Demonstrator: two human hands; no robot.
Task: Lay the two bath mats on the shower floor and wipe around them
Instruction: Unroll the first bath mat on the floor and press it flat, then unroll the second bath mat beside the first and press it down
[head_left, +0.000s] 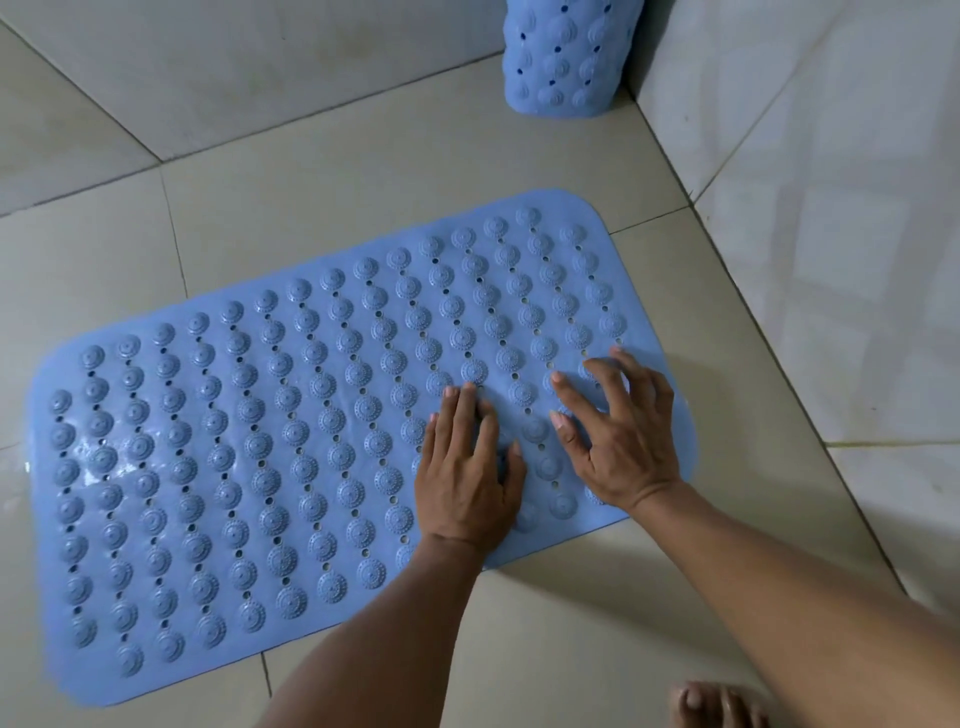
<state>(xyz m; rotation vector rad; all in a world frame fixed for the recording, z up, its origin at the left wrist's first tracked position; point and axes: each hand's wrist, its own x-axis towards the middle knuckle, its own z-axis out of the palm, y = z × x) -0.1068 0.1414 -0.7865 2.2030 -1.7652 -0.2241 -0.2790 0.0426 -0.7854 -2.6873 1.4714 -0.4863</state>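
"On the tiled floor (571, 649), item one?" the first clerk asked.

"Flat mat (260, 441), blue, studded and perforated, rounded corners," the second read out. "It lay unrolled on the tiles. Its long side ran from lower left to upper right, and its right end was near the foot of the wall (831, 208). There were glossy patches at the left end."

"Item two?"

"Rolled mat (566, 57), same blue, same studs. It stood curled on its end in the far corner where the walls met, its base on the floor. The top was cut off by the edge of the view. It was well apart from the flat mat."

"Hands?"

"Both were on the right end of the flat mat, side by side but not touching. The left hand (470, 467) lay palm down, fingers straight and close together, pressed flat on the studs. The right hand (618, 441) was arched, its fingers spread wide and the fingertips on the mat near its right edge. Neither gripped anything."

"Anything further?"

"Two bare forearms came in from the lower edge. A few toes (711, 701) stood on the tiles at the bottom right, clear of the mat."
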